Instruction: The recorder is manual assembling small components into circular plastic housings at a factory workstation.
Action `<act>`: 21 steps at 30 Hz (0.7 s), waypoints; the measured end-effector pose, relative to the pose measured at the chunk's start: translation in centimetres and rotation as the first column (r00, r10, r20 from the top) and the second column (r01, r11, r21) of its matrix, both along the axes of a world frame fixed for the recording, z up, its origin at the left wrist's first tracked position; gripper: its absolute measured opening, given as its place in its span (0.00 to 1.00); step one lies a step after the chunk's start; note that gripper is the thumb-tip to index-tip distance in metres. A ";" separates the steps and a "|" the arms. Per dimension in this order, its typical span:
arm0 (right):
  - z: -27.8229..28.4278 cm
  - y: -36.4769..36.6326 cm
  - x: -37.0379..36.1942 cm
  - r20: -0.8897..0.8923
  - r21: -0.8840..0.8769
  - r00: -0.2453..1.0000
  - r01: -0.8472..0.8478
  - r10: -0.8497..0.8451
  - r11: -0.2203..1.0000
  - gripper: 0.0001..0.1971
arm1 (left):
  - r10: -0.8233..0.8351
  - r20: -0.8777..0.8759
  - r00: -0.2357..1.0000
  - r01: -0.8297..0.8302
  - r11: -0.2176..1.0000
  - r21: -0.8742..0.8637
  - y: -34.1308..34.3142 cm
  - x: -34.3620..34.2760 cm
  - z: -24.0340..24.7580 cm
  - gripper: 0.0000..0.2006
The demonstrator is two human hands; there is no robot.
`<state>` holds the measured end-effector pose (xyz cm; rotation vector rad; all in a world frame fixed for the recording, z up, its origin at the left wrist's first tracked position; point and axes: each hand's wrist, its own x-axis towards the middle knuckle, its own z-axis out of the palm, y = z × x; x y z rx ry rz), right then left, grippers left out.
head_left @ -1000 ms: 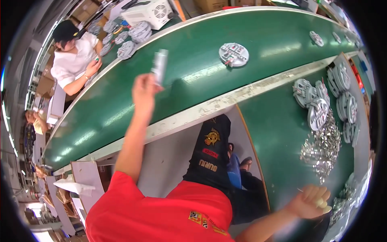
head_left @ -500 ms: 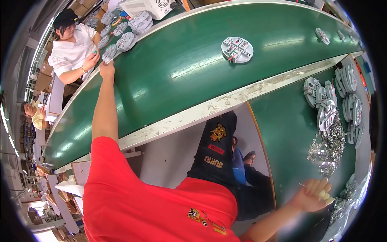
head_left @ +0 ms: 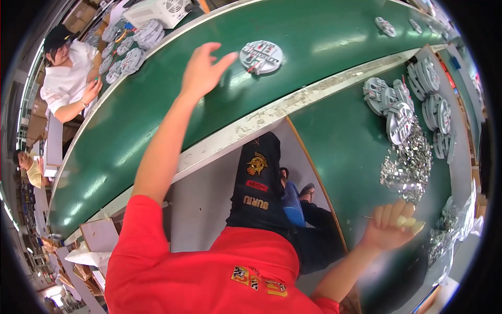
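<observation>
Over the green belt, my left hand (head_left: 203, 72) is open, thumb and fingers spread, with nothing in it. Just right of its thumb lies a round light-grey plastic assembly (head_left: 261, 56) with metal strips and a short red wire, not touched by the hand. My right hand (head_left: 391, 228) is closed over the green side table, with pale yellow covers on some fingertips. A thin metal piece (head_left: 368, 216) sticks out from its curled fingers; the rest is hidden. Beyond that hand is a heap of small shiny metal parts (head_left: 408, 165).
Grey assemblies (head_left: 400, 123) are stacked behind the metal parts, with more along the right divider. A clear plastic bag (head_left: 452, 235) of metal parts lies right. Across the belt (head_left: 324, 39), a co-worker (head_left: 73, 78) sits by more stacks. A pale rail (head_left: 230, 131) edges the belt.
My left hand has come away from the grey stack by the co-worker, moved right over the belt and opened. My right hand stays closed. The whole view has shifted.
</observation>
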<state>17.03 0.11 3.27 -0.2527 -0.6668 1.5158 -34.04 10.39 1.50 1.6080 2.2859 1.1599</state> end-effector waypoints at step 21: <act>-0.2 -7.1 2.3 0.859 0.344 -0.479 0.284 -0.178 0.895 0.34 | -0.962 -0.051 0.270 0.963 0.270 0.005 -7.5 33.8 1.8 0.41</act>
